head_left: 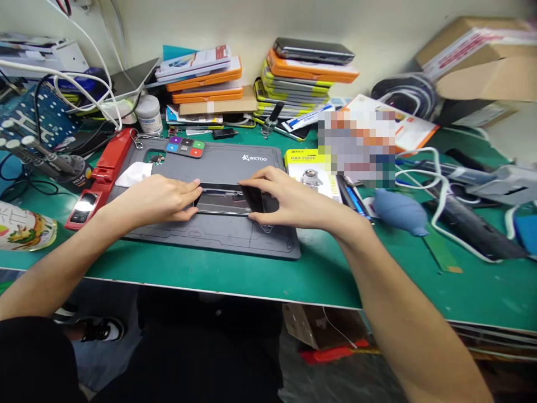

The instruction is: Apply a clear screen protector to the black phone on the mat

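A smartphone point(222, 202) with a dark, reflective face lies crosswise on a grey work mat point(210, 239). My left hand point(165, 198) grips its left end, fingers along the far edge and thumb at the near edge. At the other end, my right hand point(287, 196) holds it between thumb and fingers. The palms and fingers hide both ends of the phone. A white cloth point(133, 174) lies beside my left hand. Farther back on the mat sits a small block with coloured squares point(184, 148).
A red clamp-like tool point(109, 162) stands along the mat's left side. Stacked orange boxes point(205, 84) line the wall. On the right are a yellow battery box point(308, 170), a blue air blower point(399, 211) and cables. A printed cup point(27, 226) is at the left.
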`<action>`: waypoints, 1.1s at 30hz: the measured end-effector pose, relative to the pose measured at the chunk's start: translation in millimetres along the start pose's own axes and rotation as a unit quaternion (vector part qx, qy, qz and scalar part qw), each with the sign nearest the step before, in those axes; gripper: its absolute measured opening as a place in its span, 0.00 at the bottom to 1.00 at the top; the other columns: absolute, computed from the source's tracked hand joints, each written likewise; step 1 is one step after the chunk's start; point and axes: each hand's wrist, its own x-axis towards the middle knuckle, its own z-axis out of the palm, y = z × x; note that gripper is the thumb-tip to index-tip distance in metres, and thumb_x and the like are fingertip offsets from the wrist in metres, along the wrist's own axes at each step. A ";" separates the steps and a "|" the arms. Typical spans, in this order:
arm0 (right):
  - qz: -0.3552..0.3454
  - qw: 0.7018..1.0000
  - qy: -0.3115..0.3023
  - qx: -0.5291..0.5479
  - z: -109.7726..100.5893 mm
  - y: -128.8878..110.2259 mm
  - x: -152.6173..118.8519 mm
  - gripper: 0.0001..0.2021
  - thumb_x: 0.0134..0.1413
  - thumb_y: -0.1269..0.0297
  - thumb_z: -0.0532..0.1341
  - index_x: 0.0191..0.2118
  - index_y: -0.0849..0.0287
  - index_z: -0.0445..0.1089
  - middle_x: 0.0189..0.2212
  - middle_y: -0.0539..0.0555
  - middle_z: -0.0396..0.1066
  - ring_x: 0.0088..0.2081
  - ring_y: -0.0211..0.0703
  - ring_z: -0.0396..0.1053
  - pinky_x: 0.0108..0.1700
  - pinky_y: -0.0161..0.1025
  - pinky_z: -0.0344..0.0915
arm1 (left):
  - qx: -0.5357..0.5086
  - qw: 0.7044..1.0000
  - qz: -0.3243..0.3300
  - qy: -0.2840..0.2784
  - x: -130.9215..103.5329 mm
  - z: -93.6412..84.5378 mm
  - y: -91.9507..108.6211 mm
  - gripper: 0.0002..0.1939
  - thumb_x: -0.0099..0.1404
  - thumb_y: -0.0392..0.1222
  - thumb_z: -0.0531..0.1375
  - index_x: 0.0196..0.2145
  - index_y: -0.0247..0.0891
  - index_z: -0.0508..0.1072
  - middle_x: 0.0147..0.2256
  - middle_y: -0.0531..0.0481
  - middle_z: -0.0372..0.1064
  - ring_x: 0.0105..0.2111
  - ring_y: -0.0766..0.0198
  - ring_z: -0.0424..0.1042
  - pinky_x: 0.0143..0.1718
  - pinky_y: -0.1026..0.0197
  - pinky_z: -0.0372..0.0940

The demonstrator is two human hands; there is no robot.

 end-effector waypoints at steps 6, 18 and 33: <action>0.001 1.000 -0.003 0.000 -0.4 -0.3 0.5 0.37 0.58 0.44 0.70 0.71 0.50 0.72 0.60 0.64 0.70 0.62 0.68 0.71 0.69 0.67 0.69 | 0.030 0.999 0.008 -0.015 0.5 3.7 2.9 0.23 0.82 0.45 0.55 0.64 0.28 0.78 0.65 0.32 0.75 0.55 0.48 0.85 0.40 0.54 0.82; 0.012 0.999 -0.018 0.029 -3.6 2.1 0.4 0.39 0.61 0.37 0.69 0.72 0.47 0.72 0.62 0.63 0.69 0.63 0.69 0.70 0.70 0.67 0.67 | 0.034 0.998 0.012 0.042 -4.1 17.4 10.7 0.23 0.82 0.39 0.53 0.65 0.23 0.76 0.63 0.25 0.75 0.58 0.44 0.83 0.50 0.50 0.83; 0.019 0.999 -0.020 0.037 -6.5 1.5 1.6 0.38 0.60 0.38 0.70 0.72 0.45 0.73 0.57 0.60 0.69 0.59 0.65 0.72 0.68 0.63 0.71 | 0.034 0.998 0.017 0.041 -6.7 17.0 5.7 0.26 0.85 0.42 0.48 0.66 0.23 0.75 0.64 0.25 0.74 0.58 0.45 0.84 0.48 0.52 0.84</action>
